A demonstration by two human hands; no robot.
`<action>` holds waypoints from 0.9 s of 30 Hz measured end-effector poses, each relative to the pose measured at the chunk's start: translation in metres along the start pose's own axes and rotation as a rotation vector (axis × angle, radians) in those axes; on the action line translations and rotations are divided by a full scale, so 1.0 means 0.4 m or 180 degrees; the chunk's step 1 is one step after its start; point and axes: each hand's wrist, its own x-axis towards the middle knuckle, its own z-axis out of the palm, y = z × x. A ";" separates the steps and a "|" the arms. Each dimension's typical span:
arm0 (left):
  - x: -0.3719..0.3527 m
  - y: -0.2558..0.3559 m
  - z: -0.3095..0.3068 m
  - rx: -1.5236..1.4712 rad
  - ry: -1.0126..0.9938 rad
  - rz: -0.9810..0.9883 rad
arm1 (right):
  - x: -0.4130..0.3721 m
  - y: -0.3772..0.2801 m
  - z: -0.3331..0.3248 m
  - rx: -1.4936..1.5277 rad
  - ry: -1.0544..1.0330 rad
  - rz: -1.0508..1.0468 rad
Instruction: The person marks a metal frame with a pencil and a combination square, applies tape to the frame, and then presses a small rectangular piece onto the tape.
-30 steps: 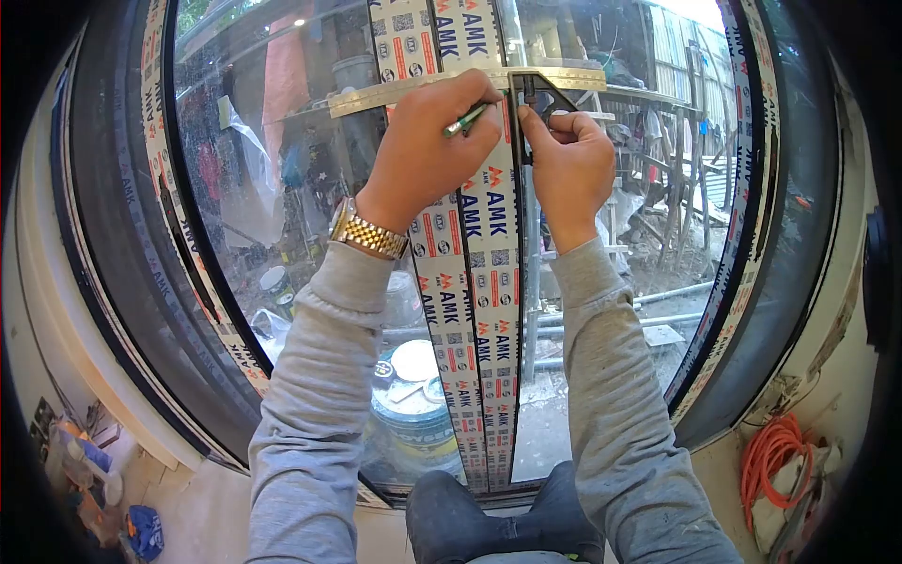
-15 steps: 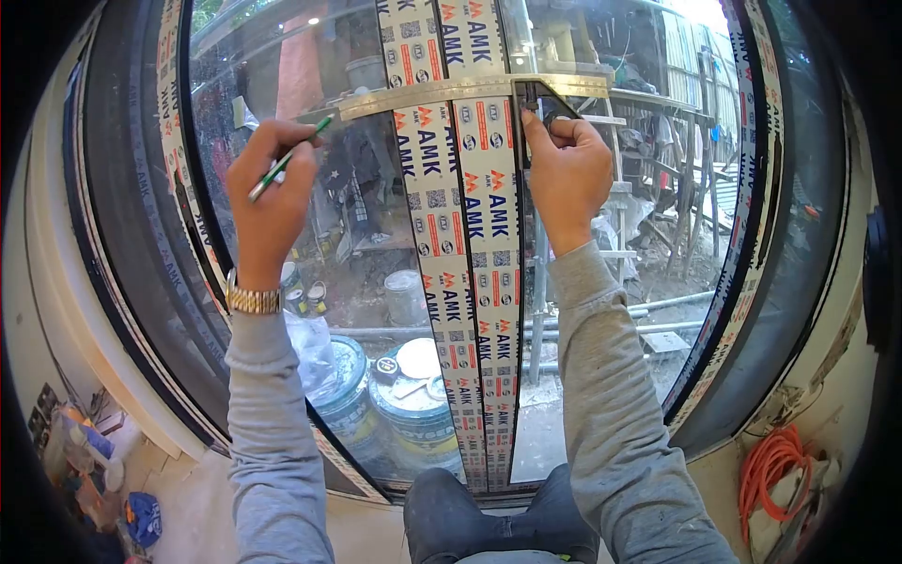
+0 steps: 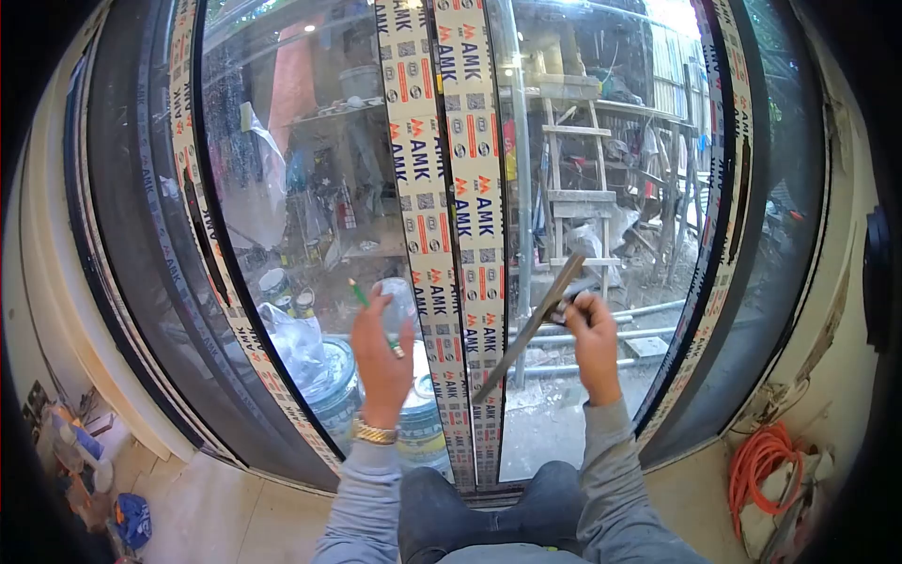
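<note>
In my left hand (image 3: 381,365) a green pencil (image 3: 358,292) is gripped, its tip pointing up and to the left. A gold watch is on that wrist. My right hand (image 3: 595,346) has its fingers closed around the head of a combination square (image 3: 528,331). The square's steel blade is tilted, running from upper right to lower left. It looks apart from the door, though its low end overlaps the taped meeting stiles (image 3: 479,226) in view. Those stiles stand upright and are wrapped in AMK-printed film.
Glass panes lie on both sides of the stiles. Behind them are paint buckets (image 3: 423,428), a wooden ladder (image 3: 578,199) and pipes. Inside, an orange coiled hose (image 3: 766,479) lies at right, and clutter with a blue bag (image 3: 133,519) at left. My knees are close to the door.
Both hands have come down from the upper stiles. The combination square, earlier level across the stiles, has been lifted off and turned diagonal. My left hand has also moved right with the pencil.
</note>
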 end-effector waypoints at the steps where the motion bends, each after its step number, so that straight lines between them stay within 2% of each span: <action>1: -0.027 0.014 0.038 -0.0122 -0.0075 -0.0236 | -0.042 0.028 -0.010 -0.0098 -0.0173 0.0135; 2: -0.047 0.035 0.071 -0.0127 -0.0105 -0.0266 | -0.077 0.065 -0.018 -0.0603 -0.0339 0.0003; 3: -0.061 0.058 0.105 -0.0187 -0.0106 -0.0381 | -0.106 0.058 -0.010 -0.0701 -0.0635 0.0111; 5: -0.079 0.096 0.159 -0.0251 -0.0111 -0.0497 | -0.153 0.058 0.020 -0.0652 -0.1071 0.0233; 6: -0.083 0.110 0.181 -0.0165 0.0030 -0.0542 | -0.168 0.048 0.043 -0.0655 -0.1068 0.0235; 8: -0.083 0.123 0.206 -0.0050 0.0183 -0.0677 | -0.190 0.021 0.074 -0.0633 -0.1356 -0.0103; 11: -0.074 0.121 0.217 -0.0003 0.0284 -0.0683 | -0.182 0.033 0.051 -0.0600 -0.1512 0.0206; 14: -0.068 0.127 0.207 -0.0020 0.0276 -0.0708 | -0.182 0.055 0.033 -0.0695 -0.1802 -0.0040; 17: -0.069 0.125 0.206 -0.0147 0.0251 -0.0746 | -0.192 0.049 0.035 -0.0695 -0.1824 0.0007; 19: -0.067 0.120 0.186 0.0192 0.0386 -0.0698 | -0.198 0.062 0.032 -0.0559 -0.1949 0.0010; 21: -0.066 0.077 0.136 -0.0529 0.0185 -0.0927 | -0.198 0.064 0.039 -0.0422 -0.1879 0.0191; 22: -0.062 0.039 0.095 -0.0186 0.0577 -0.0471 | -0.198 0.071 0.035 -0.0590 -0.1884 0.0051; 23: -0.079 -0.066 0.058 0.0509 0.0743 -0.0285 | -0.196 0.069 0.038 -0.0561 -0.1972 0.0023; 26: -0.032 -0.263 -0.172 0.1143 0.1806 -0.1064 | -0.194 0.062 0.037 -0.0398 -0.1945 0.0110; 27: -0.019 -0.317 -0.225 0.1142 0.2163 -0.1123 | -0.194 0.062 0.039 -0.0404 -0.1914 0.0114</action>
